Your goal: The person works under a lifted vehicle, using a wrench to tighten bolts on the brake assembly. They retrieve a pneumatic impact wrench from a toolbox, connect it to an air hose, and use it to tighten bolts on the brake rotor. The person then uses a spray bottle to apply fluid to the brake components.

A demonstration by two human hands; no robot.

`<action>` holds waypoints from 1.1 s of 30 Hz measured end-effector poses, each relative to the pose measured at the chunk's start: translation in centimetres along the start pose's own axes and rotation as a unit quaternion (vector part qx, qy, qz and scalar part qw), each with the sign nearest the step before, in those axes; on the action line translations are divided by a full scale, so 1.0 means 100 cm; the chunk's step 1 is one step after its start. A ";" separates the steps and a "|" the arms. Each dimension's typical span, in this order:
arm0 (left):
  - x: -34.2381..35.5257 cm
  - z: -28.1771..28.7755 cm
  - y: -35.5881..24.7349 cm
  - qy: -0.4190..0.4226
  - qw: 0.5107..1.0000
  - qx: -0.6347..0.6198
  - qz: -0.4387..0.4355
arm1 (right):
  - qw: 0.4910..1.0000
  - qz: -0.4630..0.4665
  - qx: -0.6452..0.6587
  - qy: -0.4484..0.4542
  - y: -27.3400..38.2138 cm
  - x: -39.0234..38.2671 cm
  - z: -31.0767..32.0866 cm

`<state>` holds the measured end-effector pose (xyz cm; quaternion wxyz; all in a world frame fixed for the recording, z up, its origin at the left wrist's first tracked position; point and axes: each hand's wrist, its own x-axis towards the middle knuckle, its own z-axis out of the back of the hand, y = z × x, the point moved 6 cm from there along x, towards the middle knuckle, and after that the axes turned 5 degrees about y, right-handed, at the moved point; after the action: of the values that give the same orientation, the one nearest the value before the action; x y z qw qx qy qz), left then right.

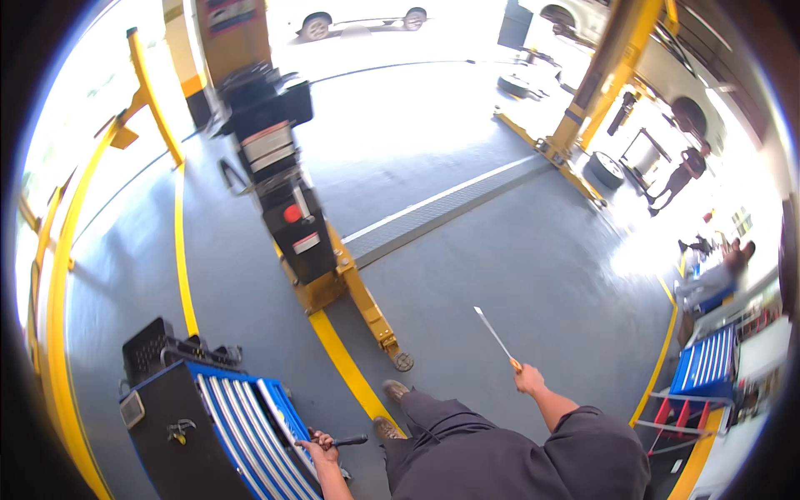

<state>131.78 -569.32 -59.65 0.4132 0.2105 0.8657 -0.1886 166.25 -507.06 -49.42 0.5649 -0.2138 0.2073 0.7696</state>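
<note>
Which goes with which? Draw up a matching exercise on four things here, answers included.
1. long thin metal tool
2. black-handled tool
3. pliers
4. red button

A. on the upright black unit
B. in the left grip
C. on the dark surface of the tool cabinet
D. in the right grip

Pairs: 1-D; 2-B; 3-C; 4-A

Open floor [500,275] spreads ahead of the right hand [527,379] and to its right, until a blue drawer cabinet [704,358] blocks the floor's right edge. Leftward, the lift post's yellow leg [367,304] juts across the floor. The left hand [318,450] has only a narrow gap between the tool chest's front edge [250,425] and the person's legs [437,429].
</note>
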 end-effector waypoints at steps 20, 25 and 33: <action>-0.022 -0.236 0.715 0.049 0.876 0.339 0.341 | 0.796 -0.427 0.420 -0.091 -0.472 -0.131 -0.091; -0.087 -0.284 0.900 0.102 0.781 0.412 0.458 | 0.738 -0.235 0.619 -0.128 -0.467 0.043 0.077; -0.003 -0.449 1.041 0.109 0.832 0.318 0.442 | 0.658 0.051 0.741 0.127 -0.284 0.320 0.389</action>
<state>157.55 -459.46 -48.92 0.2653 0.7097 0.6122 -0.2264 181.11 -452.42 -37.65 0.4645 0.1907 0.7888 0.3544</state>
